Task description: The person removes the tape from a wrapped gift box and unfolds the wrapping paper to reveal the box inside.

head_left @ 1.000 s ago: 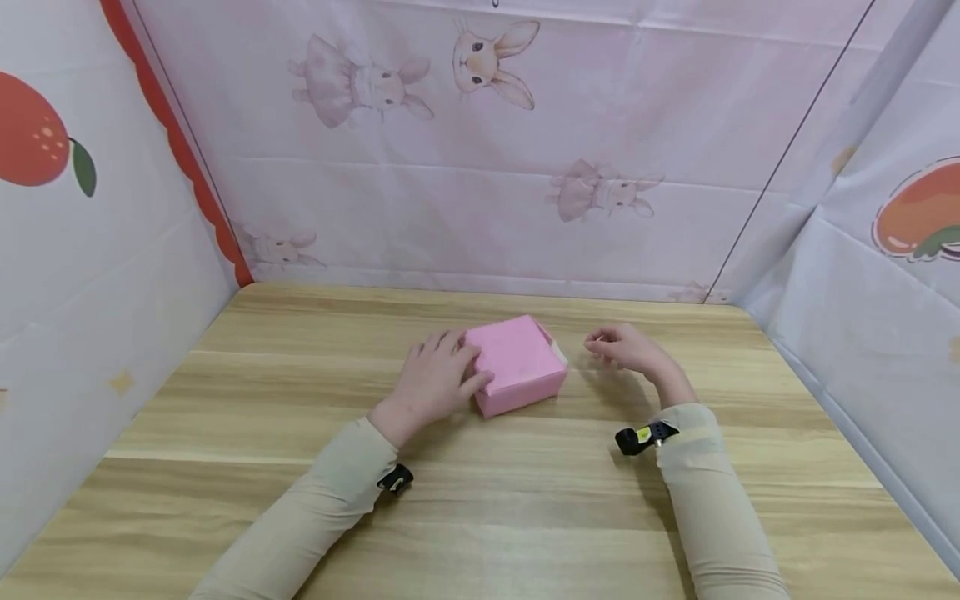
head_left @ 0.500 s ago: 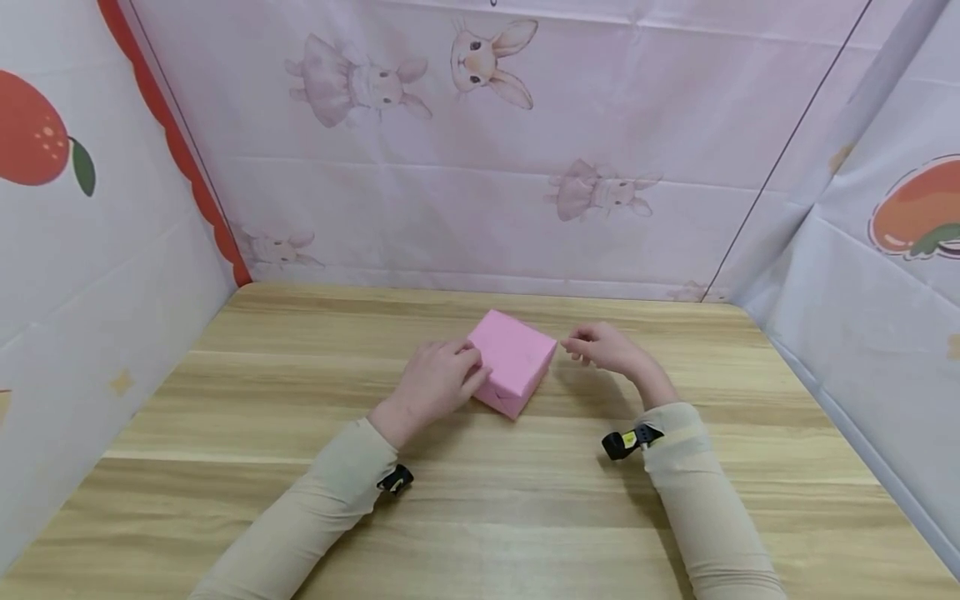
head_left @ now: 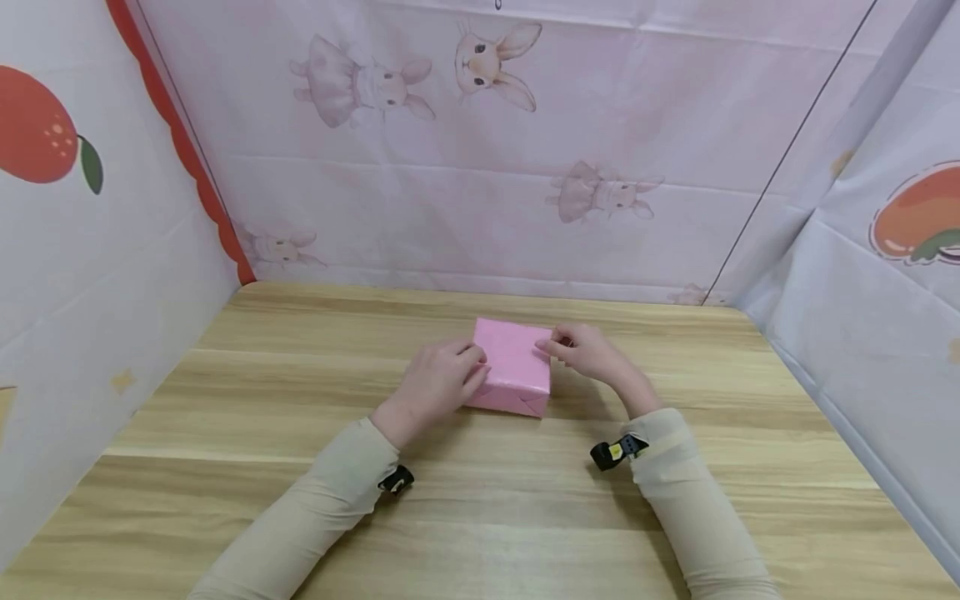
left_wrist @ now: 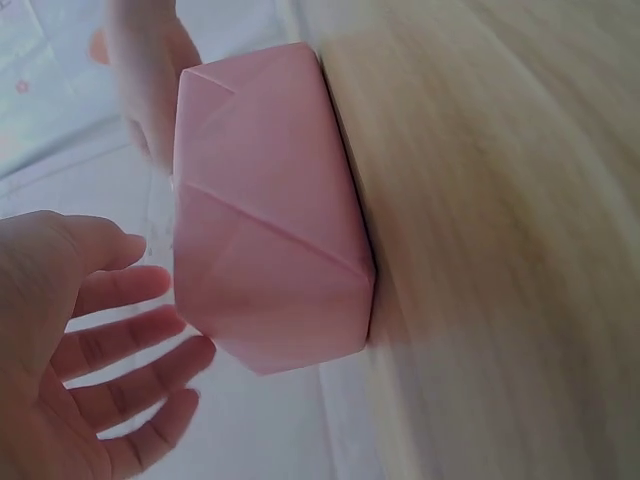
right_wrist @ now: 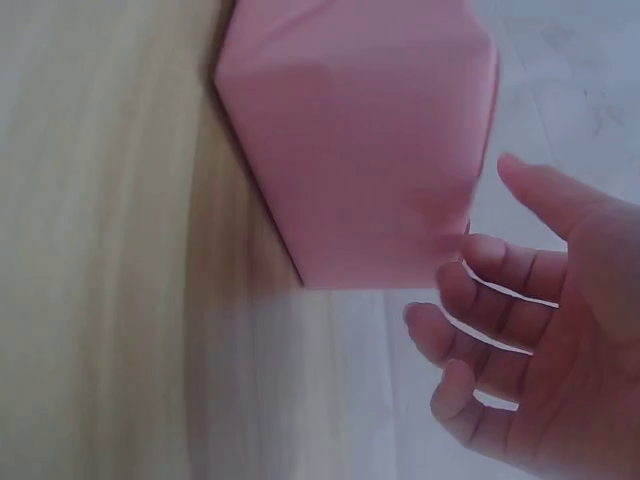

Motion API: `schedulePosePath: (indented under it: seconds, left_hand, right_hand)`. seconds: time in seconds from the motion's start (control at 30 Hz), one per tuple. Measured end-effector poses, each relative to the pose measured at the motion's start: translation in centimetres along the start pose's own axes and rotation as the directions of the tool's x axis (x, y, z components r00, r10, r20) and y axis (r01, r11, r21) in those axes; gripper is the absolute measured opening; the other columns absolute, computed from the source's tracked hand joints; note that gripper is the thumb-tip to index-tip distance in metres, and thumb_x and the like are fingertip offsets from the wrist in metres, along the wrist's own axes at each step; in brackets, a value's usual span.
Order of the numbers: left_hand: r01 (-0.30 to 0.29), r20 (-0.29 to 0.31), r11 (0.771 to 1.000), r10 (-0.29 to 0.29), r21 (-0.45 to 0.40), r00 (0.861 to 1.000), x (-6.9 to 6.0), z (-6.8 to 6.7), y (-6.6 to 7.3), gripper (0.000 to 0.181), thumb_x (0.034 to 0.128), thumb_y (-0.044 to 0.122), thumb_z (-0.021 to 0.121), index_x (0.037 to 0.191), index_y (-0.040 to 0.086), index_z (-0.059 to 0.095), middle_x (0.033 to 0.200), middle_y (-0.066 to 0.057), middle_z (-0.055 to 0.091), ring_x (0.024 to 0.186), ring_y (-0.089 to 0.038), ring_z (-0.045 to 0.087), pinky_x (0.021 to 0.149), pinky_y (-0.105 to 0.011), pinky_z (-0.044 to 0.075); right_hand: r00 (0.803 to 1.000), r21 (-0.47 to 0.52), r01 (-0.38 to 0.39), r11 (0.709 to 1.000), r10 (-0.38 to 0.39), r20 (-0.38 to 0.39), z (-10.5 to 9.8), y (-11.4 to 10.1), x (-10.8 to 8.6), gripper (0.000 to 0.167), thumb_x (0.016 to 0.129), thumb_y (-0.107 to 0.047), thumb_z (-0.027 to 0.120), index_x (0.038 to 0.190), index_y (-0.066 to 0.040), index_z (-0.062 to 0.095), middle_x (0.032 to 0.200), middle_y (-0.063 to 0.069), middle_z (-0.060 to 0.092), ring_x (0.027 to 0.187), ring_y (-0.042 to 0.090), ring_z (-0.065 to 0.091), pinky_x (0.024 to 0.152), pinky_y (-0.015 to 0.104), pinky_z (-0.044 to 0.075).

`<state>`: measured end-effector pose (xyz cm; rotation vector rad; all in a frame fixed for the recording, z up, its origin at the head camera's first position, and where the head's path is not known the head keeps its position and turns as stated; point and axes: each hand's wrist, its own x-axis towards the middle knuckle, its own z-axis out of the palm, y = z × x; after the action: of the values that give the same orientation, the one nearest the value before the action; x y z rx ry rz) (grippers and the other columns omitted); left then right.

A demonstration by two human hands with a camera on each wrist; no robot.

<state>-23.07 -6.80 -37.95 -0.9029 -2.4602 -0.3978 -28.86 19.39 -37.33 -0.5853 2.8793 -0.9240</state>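
Note:
A pink wrapped box (head_left: pixel 512 354) lies on the wooden table between the two hands. Folded paper seams cross the side of the box (left_wrist: pixel 270 190) in the left wrist view. The left hand (head_left: pixel 433 382) touches the box's left edge with relaxed, slightly bent fingers; in its wrist view, fingertips of that hand (left_wrist: pixel 35 335) meet the box edge. At the right edge is the right hand (head_left: pixel 588 354), thumb over the top. The right wrist view has this hand (right_wrist: pixel 590 335) with loosely bent fingers spread beside the box (right_wrist: pixel 350 130), one or two fingertips at its edge.
The wooden table (head_left: pixel 480 517) runs back to a pink rabbit-print cloth (head_left: pixel 450 217). White printed cloths stand at the left (head_left: pixel 60 275) and right (head_left: pixel 885 333). Each sleeve cuff carries a black strap.
The box has turned on the table, its folded side now facing the front. The right hand has moved left to the box's edge. The left hand's fingers have bent slightly more and stayed at the box.

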Motion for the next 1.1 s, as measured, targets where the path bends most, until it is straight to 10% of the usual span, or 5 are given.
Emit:
schedulePosePath:
  seconds: [0.47, 0.77, 1.1]
  left_hand:
    - [0.022, 0.083, 1.000, -0.023, 0.009, 0.996, 0.0, -0.1, -0.2, 0.017, 0.0938, 0.026, 0.064, 0.100, 0.011, 0.070, 0.096, -0.004, 0.068, 0.085, -0.019, 0.062, 0.078, -0.034, 0.054]
    - [0.200, 0.283, 0.978, -0.208, 0.060, 0.936, 0.2, -0.2, -0.7, 0.046, 0.0966, 0.048, 0.054, 0.129, 0.016, 0.060, 0.134, -0.011, 0.059, 0.126, -0.033, 0.054, 0.107, -0.053, 0.042]
    - [0.246, 0.324, 0.969, -0.244, 0.035, 0.914, 0.4, -0.3, -0.8, 0.047, 0.0970, 0.049, 0.052, 0.131, 0.016, 0.058, 0.139, -0.011, 0.055, 0.130, -0.034, 0.050, 0.110, -0.055, 0.039]
  right_hand:
    - [0.993, -0.120, 0.074, 0.990, -0.084, -0.088, 0.9, -1.1, 0.1, 0.018, 0.092, -0.028, 0.068, 0.089, -0.011, 0.062, 0.081, 0.004, 0.060, 0.073, 0.017, 0.052, 0.063, 0.028, 0.044]
    - [0.975, -0.209, 0.150, 0.966, -0.179, -0.129, 1.2, -1.4, -0.2, 0.011, 0.092, -0.021, 0.066, 0.090, -0.011, 0.063, 0.100, 0.007, 0.061, 0.092, 0.023, 0.060, 0.081, 0.039, 0.054]
    - [0.977, -0.213, 0.149, 0.966, -0.178, -0.121, 1.3, -1.9, -0.1, 0.009, 0.092, -0.016, 0.064, 0.087, -0.009, 0.062, 0.096, 0.007, 0.058, 0.090, 0.021, 0.058, 0.081, 0.036, 0.054]
